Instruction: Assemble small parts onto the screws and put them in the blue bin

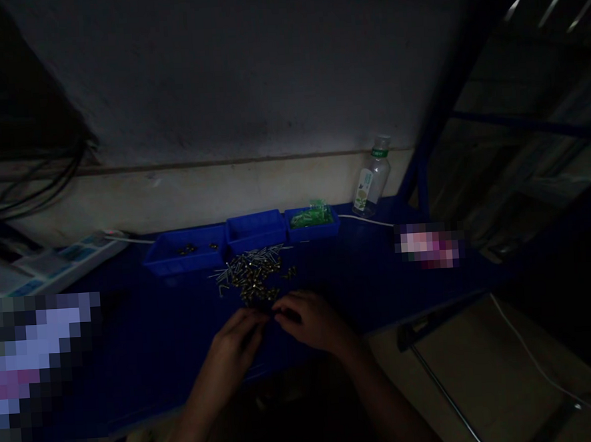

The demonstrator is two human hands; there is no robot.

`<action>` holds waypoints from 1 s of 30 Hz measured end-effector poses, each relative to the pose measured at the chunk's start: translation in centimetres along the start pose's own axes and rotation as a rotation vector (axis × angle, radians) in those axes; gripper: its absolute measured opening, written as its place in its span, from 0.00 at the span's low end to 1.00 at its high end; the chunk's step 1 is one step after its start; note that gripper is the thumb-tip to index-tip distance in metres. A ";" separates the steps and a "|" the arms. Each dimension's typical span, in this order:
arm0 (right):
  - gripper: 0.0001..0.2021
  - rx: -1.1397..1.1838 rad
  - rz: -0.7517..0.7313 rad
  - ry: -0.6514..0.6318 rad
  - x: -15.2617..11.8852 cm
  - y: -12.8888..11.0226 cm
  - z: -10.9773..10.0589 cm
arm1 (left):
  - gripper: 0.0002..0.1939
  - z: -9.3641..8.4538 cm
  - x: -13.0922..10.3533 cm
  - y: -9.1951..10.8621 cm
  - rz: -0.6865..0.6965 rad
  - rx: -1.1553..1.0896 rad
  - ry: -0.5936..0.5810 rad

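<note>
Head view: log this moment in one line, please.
left hand, right hand: close together, grip unclear | metal fasteners: piled just beyond hands | blue bins: behind pile

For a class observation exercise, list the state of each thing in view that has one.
Left hand: fingers bent, grip unclear
Right hand: fingers bent, grip unclear
Metal pieces: loose, heaped
Left tray: open, holding small pieces
Middle tray: open
Right tray: open, holding green items
Bottle: standing, contents unclear
</note>
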State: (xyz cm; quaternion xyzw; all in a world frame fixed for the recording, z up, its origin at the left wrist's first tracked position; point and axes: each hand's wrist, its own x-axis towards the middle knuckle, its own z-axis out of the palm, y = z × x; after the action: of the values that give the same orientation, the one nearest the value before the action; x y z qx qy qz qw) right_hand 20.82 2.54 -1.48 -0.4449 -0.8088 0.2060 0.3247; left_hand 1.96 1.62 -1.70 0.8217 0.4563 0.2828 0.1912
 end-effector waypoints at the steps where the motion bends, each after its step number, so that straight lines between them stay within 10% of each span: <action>1: 0.10 0.014 -0.012 -0.013 0.0 0.0 -0.1 | 0.12 -0.1 -0.1 0.2 0.010 -0.018 -0.024; 30: 0.07 0.146 -0.004 -0.039 0.1 0.2 0.0 | 0.12 -0.3 0.1 1.1 -0.093 -0.072 0.002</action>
State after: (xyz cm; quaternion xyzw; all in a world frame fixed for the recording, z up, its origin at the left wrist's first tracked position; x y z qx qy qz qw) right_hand 20.94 2.73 -1.60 -0.4144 -0.7986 0.2726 0.3409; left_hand 2.53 1.17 -0.76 0.7919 0.4838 0.2905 0.2334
